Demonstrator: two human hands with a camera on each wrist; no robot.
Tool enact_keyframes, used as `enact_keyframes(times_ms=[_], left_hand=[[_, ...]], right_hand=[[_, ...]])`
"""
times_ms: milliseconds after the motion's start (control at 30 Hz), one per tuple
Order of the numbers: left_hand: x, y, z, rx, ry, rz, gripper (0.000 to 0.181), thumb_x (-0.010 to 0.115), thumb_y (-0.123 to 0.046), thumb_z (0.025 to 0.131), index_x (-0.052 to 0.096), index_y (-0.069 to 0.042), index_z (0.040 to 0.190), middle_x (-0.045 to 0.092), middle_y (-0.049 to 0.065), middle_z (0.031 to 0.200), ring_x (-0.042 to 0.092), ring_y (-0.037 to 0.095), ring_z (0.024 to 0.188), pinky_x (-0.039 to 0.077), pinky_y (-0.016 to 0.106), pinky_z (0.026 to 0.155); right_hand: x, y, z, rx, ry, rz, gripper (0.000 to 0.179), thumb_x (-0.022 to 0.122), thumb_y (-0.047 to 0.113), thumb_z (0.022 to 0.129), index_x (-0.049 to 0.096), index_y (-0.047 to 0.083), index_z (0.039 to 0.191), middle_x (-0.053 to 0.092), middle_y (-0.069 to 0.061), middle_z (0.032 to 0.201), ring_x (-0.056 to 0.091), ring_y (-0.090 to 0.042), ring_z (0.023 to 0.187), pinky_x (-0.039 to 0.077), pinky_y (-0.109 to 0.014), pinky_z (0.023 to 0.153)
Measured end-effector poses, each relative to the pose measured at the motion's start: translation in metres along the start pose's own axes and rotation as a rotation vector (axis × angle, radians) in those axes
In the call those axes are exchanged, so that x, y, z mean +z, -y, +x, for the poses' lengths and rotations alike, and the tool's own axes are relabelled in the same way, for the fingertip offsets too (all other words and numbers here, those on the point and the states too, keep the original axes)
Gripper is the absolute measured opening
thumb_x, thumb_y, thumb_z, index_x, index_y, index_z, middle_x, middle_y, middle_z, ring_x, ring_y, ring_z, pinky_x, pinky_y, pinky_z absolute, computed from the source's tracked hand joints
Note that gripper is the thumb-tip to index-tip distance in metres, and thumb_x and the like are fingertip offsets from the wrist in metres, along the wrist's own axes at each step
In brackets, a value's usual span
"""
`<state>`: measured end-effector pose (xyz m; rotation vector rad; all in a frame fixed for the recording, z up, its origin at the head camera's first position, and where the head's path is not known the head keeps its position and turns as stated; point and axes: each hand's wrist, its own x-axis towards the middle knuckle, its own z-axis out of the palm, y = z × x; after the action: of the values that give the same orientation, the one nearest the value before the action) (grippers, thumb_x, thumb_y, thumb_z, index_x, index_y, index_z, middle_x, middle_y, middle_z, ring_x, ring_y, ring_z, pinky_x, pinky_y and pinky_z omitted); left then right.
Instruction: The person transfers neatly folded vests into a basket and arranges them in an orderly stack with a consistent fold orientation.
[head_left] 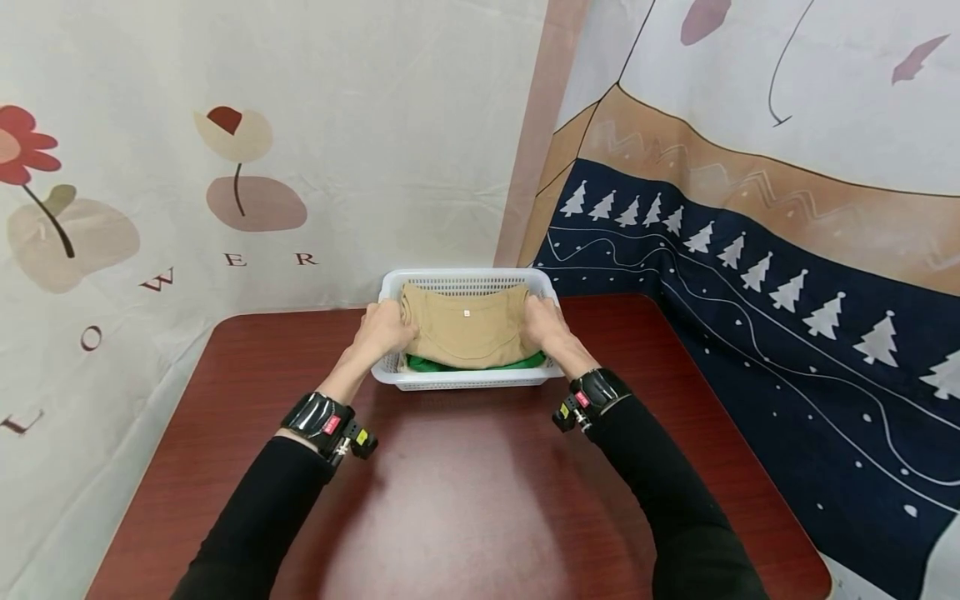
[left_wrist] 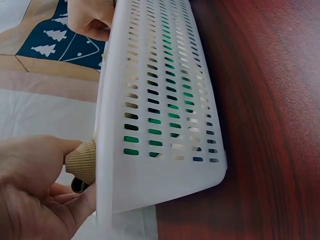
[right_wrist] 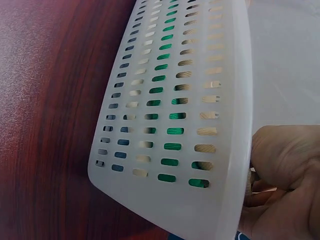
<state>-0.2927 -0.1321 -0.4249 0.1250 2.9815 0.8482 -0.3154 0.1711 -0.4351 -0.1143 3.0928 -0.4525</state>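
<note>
A folded tan garment (head_left: 467, 325) with a small white label lies in the white plastic basket (head_left: 480, 379). Green cloth (head_left: 435, 365) shows beneath its front edge. My left hand (head_left: 384, 327) pinches the garment's left end; the left wrist view shows the ribbed tan fabric (left_wrist: 81, 162) between thumb and fingers, just over the rim. At the opposite end, my right hand (head_left: 543, 321) grips the garment by its right side. In the right wrist view the basket wall hides most of what the right hand (right_wrist: 290, 175) holds.
The basket stands near the back edge of the reddish-brown table (head_left: 457, 492). A pale printed curtain (head_left: 375, 150) hangs right behind it. To the right hangs a dark blue cloth (head_left: 720, 317) with white trees. Green, pale and blue layers show through the basket's slots.
</note>
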Motion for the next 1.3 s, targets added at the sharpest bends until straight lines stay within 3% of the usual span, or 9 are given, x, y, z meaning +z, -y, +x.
enact_keyframes(times_ms=[267,467,600,700,767,867,1000,1100,1300], left_hand=[[0.011,-0.004,-0.005,0.062,0.007,0.080,0.023,0.066,-0.008,0.091,0.053,-0.012,0.073,0.071,0.023,0.098,0.066,0.037,0.087,0.064,0.058,0.086],[0.019,-0.008,-0.007,0.053,-0.018,0.142,0.014,0.062,-0.001,0.092,0.066,-0.003,0.079,0.074,0.028,0.107,0.067,0.037,0.091,0.064,0.055,0.084],[0.022,-0.009,-0.007,0.064,-0.043,0.158,0.017,0.057,0.002,0.097,0.072,0.007,0.101,0.075,0.033,0.113,0.076,0.044,0.098,0.066,0.058,0.083],[0.024,-0.007,-0.008,0.109,-0.074,0.153,0.030,0.052,0.002,0.101,0.065,0.014,0.125,0.074,0.037,0.119,0.078,0.053,0.107,0.067,0.062,0.085],[0.024,-0.005,-0.009,0.158,-0.095,0.150,0.035,0.051,0.003,0.101,0.060,0.016,0.132,0.072,0.037,0.124,0.076,0.056,0.112,0.066,0.063,0.089],[0.022,0.002,-0.010,0.243,-0.113,0.144,0.044,0.058,0.005,0.098,0.058,0.014,0.141,0.065,0.034,0.143,0.070,0.053,0.131,0.062,0.061,0.108],[0.020,0.014,-0.011,0.325,-0.121,0.175,0.067,0.071,-0.002,0.094,0.053,0.010,0.158,0.053,0.030,0.167,0.049,0.050,0.160,0.039,0.063,0.136],[0.021,0.023,-0.011,0.345,-0.142,0.182,0.072,0.076,-0.014,0.098,0.051,0.007,0.162,0.050,0.028,0.171,0.043,0.048,0.166,0.027,0.068,0.140],[0.018,0.036,-0.015,0.328,-0.151,0.131,0.074,0.077,-0.034,0.105,0.052,0.004,0.162,0.050,0.026,0.171,0.040,0.049,0.166,0.027,0.077,0.135]], right_hand=[[0.007,0.000,-0.003,-0.054,-0.012,-0.090,0.013,0.063,-0.008,0.093,0.073,-0.001,0.097,0.079,-0.026,0.111,0.076,-0.037,0.096,0.066,-0.050,0.083],[0.013,0.003,-0.005,-0.074,-0.022,-0.152,0.017,0.070,-0.005,0.091,0.077,-0.004,0.106,0.079,-0.026,0.112,0.078,-0.036,0.093,0.067,-0.048,0.079],[0.016,0.004,-0.006,-0.093,-0.064,-0.189,0.028,0.068,-0.004,0.092,0.075,-0.011,0.119,0.076,-0.027,0.117,0.081,-0.043,0.101,0.070,-0.050,0.084],[0.019,0.002,-0.007,-0.121,-0.113,-0.185,0.040,0.065,-0.004,0.093,0.066,-0.018,0.130,0.072,-0.030,0.120,0.077,-0.048,0.109,0.070,-0.052,0.089],[0.020,-0.001,-0.008,-0.151,-0.150,-0.180,0.045,0.063,-0.004,0.094,0.061,-0.021,0.135,0.070,-0.033,0.124,0.073,-0.050,0.114,0.068,-0.054,0.094],[0.021,-0.007,-0.009,-0.225,-0.206,-0.198,0.044,0.062,-0.003,0.095,0.060,-0.020,0.135,0.067,-0.034,0.130,0.067,-0.051,0.121,0.062,-0.055,0.106],[0.020,-0.013,-0.011,-0.302,-0.252,-0.230,0.037,0.067,0.004,0.099,0.063,-0.013,0.132,0.064,-0.033,0.143,0.061,-0.052,0.133,0.055,-0.058,0.115],[0.018,-0.019,-0.015,-0.313,-0.247,-0.178,0.048,0.071,0.010,0.100,0.062,-0.011,0.142,0.058,-0.032,0.155,0.054,-0.052,0.147,0.050,-0.061,0.124],[0.012,-0.032,-0.021,-0.292,-0.210,0.018,0.063,0.075,0.024,0.102,0.058,-0.007,0.154,0.054,-0.031,0.162,0.046,-0.050,0.158,0.036,-0.061,0.136]])
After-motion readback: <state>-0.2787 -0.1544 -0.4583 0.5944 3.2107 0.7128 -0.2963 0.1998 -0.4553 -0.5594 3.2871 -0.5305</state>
